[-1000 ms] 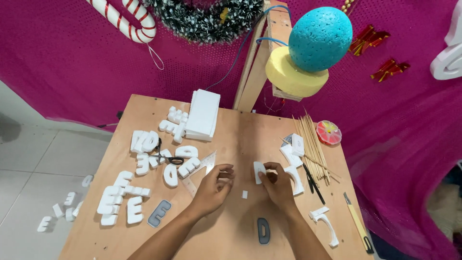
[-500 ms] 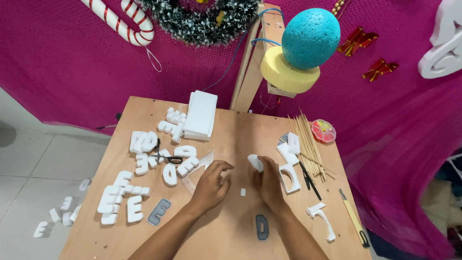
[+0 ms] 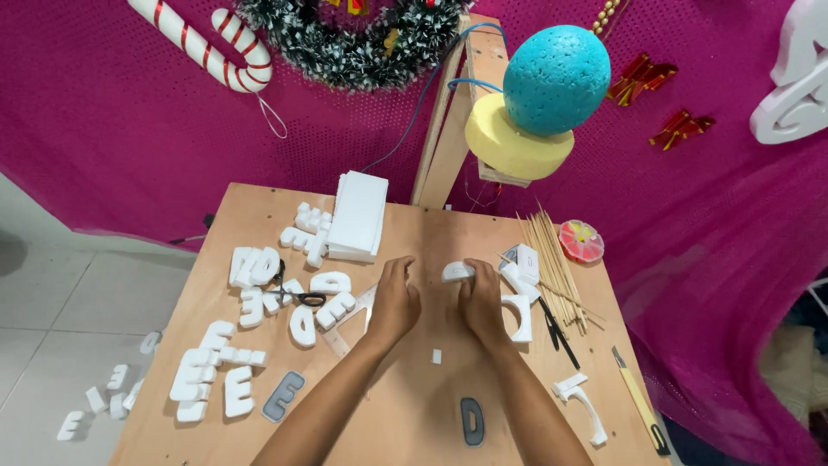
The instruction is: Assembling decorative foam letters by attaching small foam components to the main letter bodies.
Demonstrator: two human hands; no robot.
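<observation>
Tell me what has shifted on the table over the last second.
Both hands, left hand and right hand, slid farther up the table; the white foam piece went with the right hand's fingertips. The scissors, grey letters and skewers stayed put.

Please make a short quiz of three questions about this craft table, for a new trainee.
1. True or false: the right hand holds a white foam piece.
2. What lies on the white foam letters at the table's left? A) scissors B) pliers C) a brush
3. Which colour is the foam ball above the yellow foam disc?

Key: 1 true; 2 A, the black scissors; 3 blue. The left hand rests empty on the wooden table.
</observation>
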